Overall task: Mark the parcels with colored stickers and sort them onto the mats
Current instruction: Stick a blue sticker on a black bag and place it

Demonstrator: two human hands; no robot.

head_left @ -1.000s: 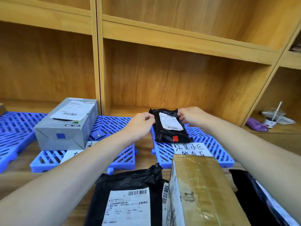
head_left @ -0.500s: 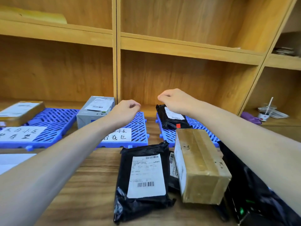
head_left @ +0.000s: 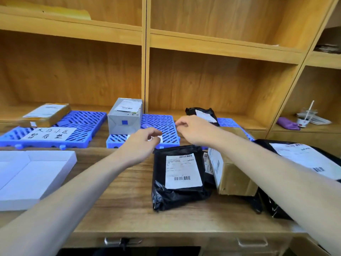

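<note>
Head view, over a wooden surface point(head_left: 114, 206) strewn with parcels: left hand point(head_left: 141, 143) and right hand point(head_left: 194, 131) raised side by side, fingers loosely curled, grip of each slack and holding no parcel; something small and pale by the left fingertips, too blurred to call a sticker or part of the mat label behind. Just below and between both hands, black poly mailer point(head_left: 179, 177), label up, no coloured sticker visible on it. Right of it, under the right forearm, taped cardboard box point(head_left: 233, 177), tilted against more black bags point(head_left: 302, 159). Beyond the left hand, grey box point(head_left: 125, 115) with a blue sticker, seated on the middle blue mat point(head_left: 160, 126); further left, brown flat parcel point(head_left: 46, 115) on the left blue mat point(head_left: 83, 126); beyond the right hand, small black bag point(head_left: 203, 114) on a mat mostly hidden. Risks, judged from here: right forearm, low over the tilted box, liable to nudge it and topple it; slick mailer apt to slide or sag if pinched at one corner; unmarked parcel easily sent to a mat without its sticker, or with the wrong colour, given mat labels partly covered by hands; white tray point(head_left: 31, 174), well left of the left hand, its contents not visible.
</note>
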